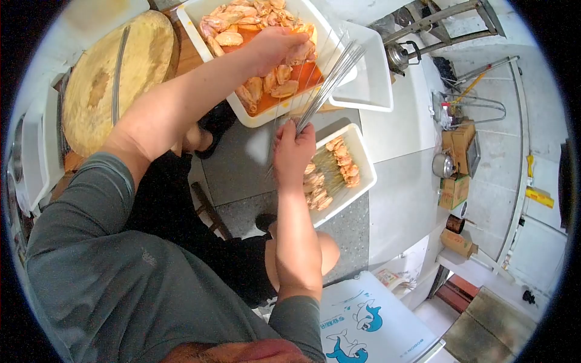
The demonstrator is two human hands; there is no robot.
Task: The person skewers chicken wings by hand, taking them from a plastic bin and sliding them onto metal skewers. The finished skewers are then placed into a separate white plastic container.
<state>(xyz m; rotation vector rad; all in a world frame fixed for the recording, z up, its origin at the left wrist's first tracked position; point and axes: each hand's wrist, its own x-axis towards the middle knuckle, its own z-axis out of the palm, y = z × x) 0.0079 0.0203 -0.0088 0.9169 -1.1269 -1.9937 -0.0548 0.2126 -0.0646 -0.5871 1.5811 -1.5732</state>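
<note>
In my right hand [293, 151] is a bundle of thin metal skewers [330, 78], its long ends fanning up and to the right. My left hand [278, 49] reaches over a white tub [257, 120] of raw chicken wings [284, 89] in orange-red marinade. Its fingers are closed on a chicken wing [304, 55] at the tub's right side, partly hidden by the hand. Below my right hand stands a smaller white tray [365, 148] with skewered chicken [343, 162] laid along two sides, the skewers' thin shafts across its middle.
Beside the tub sits another white tray [378, 91]. A round wooden chopping board [97, 85] leans at left. A white box lid [369, 314] with dolphin pictures is at lower right. Along the right wall are a kettle [396, 57], a pot [445, 164] and cardboard boxes [454, 192].
</note>
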